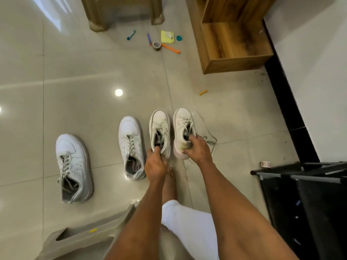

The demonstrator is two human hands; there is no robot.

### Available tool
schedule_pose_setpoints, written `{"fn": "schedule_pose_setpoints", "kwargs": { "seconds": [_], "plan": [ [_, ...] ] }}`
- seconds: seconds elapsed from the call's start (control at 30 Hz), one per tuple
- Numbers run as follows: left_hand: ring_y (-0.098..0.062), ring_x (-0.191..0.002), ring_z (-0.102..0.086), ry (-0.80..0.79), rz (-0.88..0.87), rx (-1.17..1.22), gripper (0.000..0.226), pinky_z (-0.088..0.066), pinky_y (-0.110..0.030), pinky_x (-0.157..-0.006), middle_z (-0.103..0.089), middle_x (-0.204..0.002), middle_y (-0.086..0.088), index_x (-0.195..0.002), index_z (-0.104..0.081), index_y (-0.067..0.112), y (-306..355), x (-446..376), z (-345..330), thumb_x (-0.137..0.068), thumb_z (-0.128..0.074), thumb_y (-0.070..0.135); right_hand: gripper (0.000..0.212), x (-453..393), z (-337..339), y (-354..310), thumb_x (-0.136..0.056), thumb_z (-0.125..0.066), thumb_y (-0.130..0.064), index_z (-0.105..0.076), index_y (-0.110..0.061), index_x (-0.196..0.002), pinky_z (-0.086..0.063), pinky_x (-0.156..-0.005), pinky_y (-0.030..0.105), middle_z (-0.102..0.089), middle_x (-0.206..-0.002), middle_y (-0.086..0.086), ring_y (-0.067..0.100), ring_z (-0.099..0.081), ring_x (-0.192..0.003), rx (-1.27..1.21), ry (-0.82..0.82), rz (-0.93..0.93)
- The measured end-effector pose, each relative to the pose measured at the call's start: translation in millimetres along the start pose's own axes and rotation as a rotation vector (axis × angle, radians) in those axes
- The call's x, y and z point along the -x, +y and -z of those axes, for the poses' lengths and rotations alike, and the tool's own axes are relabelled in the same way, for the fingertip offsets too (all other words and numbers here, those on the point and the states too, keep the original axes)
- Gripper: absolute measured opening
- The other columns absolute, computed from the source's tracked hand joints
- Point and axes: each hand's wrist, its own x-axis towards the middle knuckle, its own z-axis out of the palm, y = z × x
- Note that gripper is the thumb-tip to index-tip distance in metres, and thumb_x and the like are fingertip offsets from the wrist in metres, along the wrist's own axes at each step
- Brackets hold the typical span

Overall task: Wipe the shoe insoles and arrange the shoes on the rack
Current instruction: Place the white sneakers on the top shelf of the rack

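Lying at nine o'clock on the glossy beige tile floor (84, 87), a white leather sneaker (73, 167) with grey laces rested alone, its side stitching shaped like an N. Just right of it sat a second white sneaker (130, 145) of smooth leather, toe toward twelve o'clock, with crumpled material in its opening. At the centre, the left hand (155, 164) gripped the heel collar of a cream canvas shoe (159, 128), fingers curled over its rim. Beside it, nearly touching, the right hand (198, 149) clamped the heel of the matching cream shoe (183, 128), whose pinkish sole edge looked scuffed and whose laces trailed loose on the tile. At one o'clock stood an open wood-grain box (234, 59). Small plastic pens and a yellow note (167, 36) lay scattered at twelve o'clock. At four o'clock stood a black rack (300, 175) with grey metal bars. No writing was readable.
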Motion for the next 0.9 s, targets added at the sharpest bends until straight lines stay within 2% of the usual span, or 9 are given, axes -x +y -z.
{"fn": "schedule_pose_setpoints", "kwargs": {
  "seconds": [0.1,0.2,0.33,0.47,0.6,0.77,0.9],
  "plan": [
    [-0.034,-0.081,-0.058,-0.009,-0.12,0.022,0.012,-0.038,-0.032,-0.062,-0.054,-0.104,-0.014,-0.097,-0.054,0.007,6,12,15,-0.091,-0.054,0.017,0.039,18,32,-6,-0.074,-0.071,-0.016,-0.057,-0.011,-0.11,-0.042,-0.082,0.033,-0.054,-0.118,0.011,0.03,-0.052,-0.107,0.014,0.005,-0.014],
    [-0.034,-0.084,-0.057,-0.009,-0.148,0.065,0.014,-0.037,-0.03,-0.064,-0.053,-0.105,-0.014,-0.099,-0.056,0.006,25,13,19,-0.091,-0.055,0.017,0.038,29,67,-5,-0.073,-0.069,-0.016,-0.058,-0.011,-0.108,-0.039,-0.078,0.029,-0.054,-0.112,0.013,0.03,-0.053,-0.105,0.034,0.012,-0.017],
    [-0.034,-0.086,-0.057,-0.089,-0.316,0.127,0.015,-0.038,-0.029,-0.067,-0.055,-0.103,-0.014,-0.101,-0.058,0.006,81,35,4,-0.089,-0.058,0.015,0.04,62,119,47,-0.074,-0.069,-0.019,-0.057,-0.012,-0.112,-0.036,-0.077,0.027,-0.053,-0.111,0.012,0.029,-0.053,-0.103,-0.004,0.139,-0.119],
    [-0.032,-0.084,-0.059,-0.158,-0.465,0.068,0.018,-0.046,-0.034,-0.068,-0.059,-0.103,-0.014,-0.102,-0.059,0.004,119,51,-26,-0.087,-0.06,0.014,0.046,85,139,109,-0.077,-0.071,-0.022,-0.055,-0.013,-0.119,-0.041,-0.085,0.032,-0.053,-0.115,0.013,0.031,-0.053,-0.105,-0.005,0.168,-0.219],
    [-0.03,-0.083,-0.059,-0.213,-0.567,-0.002,0.019,-0.051,-0.037,-0.067,-0.061,-0.102,-0.012,-0.103,-0.059,0.004,160,71,-42,-0.089,-0.059,0.017,0.051,109,150,151,-0.075,-0.073,-0.024,-0.055,-0.017,-0.122,-0.045,-0.087,0.036,-0.055,-0.111,0.012,0.032,-0.056,-0.102,-0.128,0.261,-0.311],
    [-0.03,-0.087,-0.059,-0.23,-0.662,-0.1,0.021,-0.044,-0.033,-0.065,-0.06,-0.106,-0.01,-0.106,-0.058,0.006,201,109,-12,-0.088,-0.056,0.018,0.041,153,166,143,-0.074,-0.074,-0.024,-0.057,-0.013,-0.109,-0.043,-0.086,0.035,-0.055,-0.11,0.012,0.031,-0.056,-0.1,-0.278,0.326,-0.415],
    [-0.033,-0.086,-0.059,-0.226,-0.752,-0.095,0.023,-0.036,-0.029,-0.063,-0.06,-0.107,-0.012,-0.108,-0.058,0.004,210,133,25,-0.087,-0.056,0.015,0.037,189,182,113,-0.073,-0.074,-0.027,-0.057,-0.015,-0.104,-0.043,-0.079,0.03,-0.057,-0.109,0.008,0.025,-0.057,-0.096,-0.295,0.372,-0.43]
  ]
}}
